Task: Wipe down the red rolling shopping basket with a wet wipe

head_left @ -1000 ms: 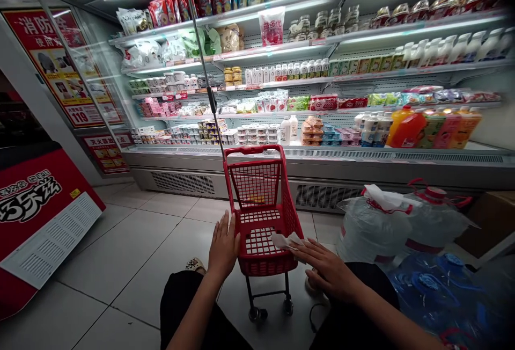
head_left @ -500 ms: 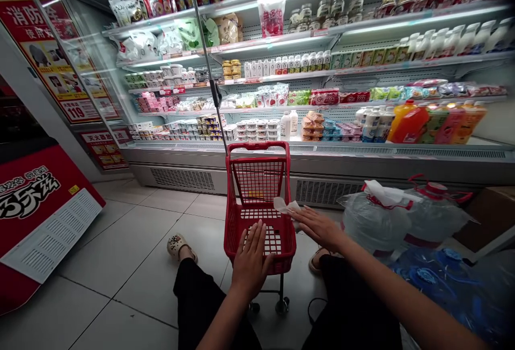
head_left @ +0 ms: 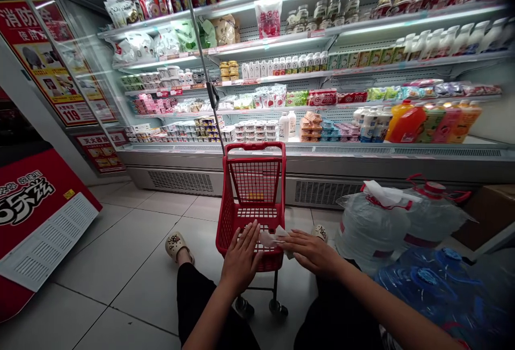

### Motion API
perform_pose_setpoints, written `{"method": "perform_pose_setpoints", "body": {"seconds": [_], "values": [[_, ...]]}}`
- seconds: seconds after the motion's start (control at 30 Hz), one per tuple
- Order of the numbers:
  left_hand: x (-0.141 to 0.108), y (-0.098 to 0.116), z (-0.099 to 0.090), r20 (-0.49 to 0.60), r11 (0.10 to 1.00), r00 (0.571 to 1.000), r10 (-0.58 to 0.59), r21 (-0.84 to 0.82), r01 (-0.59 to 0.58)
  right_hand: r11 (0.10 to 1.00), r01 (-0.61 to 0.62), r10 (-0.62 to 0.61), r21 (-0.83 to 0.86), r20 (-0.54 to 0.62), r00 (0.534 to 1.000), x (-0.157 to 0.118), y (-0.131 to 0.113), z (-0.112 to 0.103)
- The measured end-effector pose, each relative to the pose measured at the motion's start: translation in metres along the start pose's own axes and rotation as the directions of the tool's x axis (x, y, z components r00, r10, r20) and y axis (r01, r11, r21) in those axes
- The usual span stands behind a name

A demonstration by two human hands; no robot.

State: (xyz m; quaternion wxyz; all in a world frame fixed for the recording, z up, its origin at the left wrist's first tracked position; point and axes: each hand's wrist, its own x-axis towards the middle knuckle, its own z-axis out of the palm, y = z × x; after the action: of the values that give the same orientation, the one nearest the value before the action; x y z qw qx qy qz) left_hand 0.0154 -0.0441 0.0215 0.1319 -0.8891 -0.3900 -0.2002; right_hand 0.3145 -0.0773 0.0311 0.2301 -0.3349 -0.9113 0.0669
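Pushed by the flat left hand (head_left: 242, 256), gripping nothing, or the right hand (head_left: 313, 252) holding tissue (head_left: 267, 239), the wheeled cart (head_left: 241, 220) could roll.

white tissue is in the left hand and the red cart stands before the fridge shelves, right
Not quite: the head view shows the white tissue in the right hand, not the left hand. The red cart does stand before the fridge shelves.

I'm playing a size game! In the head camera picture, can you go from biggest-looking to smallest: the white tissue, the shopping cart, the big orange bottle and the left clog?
1. Red shopping cart
2. Big orange bottle
3. Left clog and white tissue: too alike to rank.
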Motion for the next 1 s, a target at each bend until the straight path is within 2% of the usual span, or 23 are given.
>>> {"method": "perform_pose_setpoints", "body": {"seconds": [0.1, 0.2, 0.3, 0.37, 0.43, 0.57, 0.67, 0.73, 0.8, 0.9, 1.0], "values": [[0.002, 0.001, 0.001, 0.019, 0.999, 0.999, 0.048, 0.003, -0.049, 0.998, -0.049, 0.047, -0.047, -0.036, 0.998, 0.015, 0.033, -0.008], [0.003, 0.006, 0.003, 0.022, 0.998, 0.998, 0.060, 0.003, -0.060, 0.981, -0.169, 0.163, -0.098, -0.074, 0.984, 0.036, 0.068, -0.015], [0.004, 0.010, 0.006, 0.020, 0.999, 0.998, 0.053, -0.002, -0.053, 0.959, -0.261, 0.251, -0.112, -0.095, 0.963, 0.049, 0.084, -0.014], [0.004, 0.011, 0.008, 0.018, 0.999, 0.999, 0.038, -0.003, -0.038, 0.952, -0.286, 0.274, -0.106, -0.111, 0.955, 0.047, 0.078, -0.008], [0.004, 0.011, 0.010, 0.012, 1.000, 1.000, 0.020, -0.007, -0.020, 0.958, -0.272, 0.260, -0.088, -0.126, 0.957, 0.036, 0.061, 0.002], [0.005, 0.011, 0.012, -0.008, 1.000, 1.000, -0.007, -0.015, 0.007, 0.986, -0.160, 0.154, -0.044, -0.108, 0.982, -0.001, 0.012, 0.022], [0.006, 0.010, 0.012, -0.019, 1.000, 1.000, -0.007, -0.010, 0.006, 0.993, -0.115, 0.113, -0.034, -0.060, 0.992, -0.017, -0.007, 0.024], [0.007, 0.012, 0.013, -0.022, 1.000, 1.000, 0.010, -0.003, -0.010, 0.993, -0.112, 0.109, -0.044, -0.057, 0.992, -0.015, -0.002, 0.018], [0.009, 0.014, 0.015, -0.022, 1.000, 0.999, 0.031, 0.005, -0.030, 0.988, -0.140, 0.135, -0.063, -0.082, 0.988, -0.005, 0.014, 0.009], [0.010, 0.021, 0.018, -0.029, 0.998, 0.998, 0.055, 0.030, -0.054, 0.965, -0.252, 0.242, -0.070, -0.127, 0.962, 0.015, 0.042, -0.003], [0.010, 0.027, 0.021, -0.050, 0.996, 0.997, 0.062, 0.067, -0.059, 0.943, -0.329, 0.316, -0.051, -0.174, 0.933, 0.024, 0.051, 0.000]]}}
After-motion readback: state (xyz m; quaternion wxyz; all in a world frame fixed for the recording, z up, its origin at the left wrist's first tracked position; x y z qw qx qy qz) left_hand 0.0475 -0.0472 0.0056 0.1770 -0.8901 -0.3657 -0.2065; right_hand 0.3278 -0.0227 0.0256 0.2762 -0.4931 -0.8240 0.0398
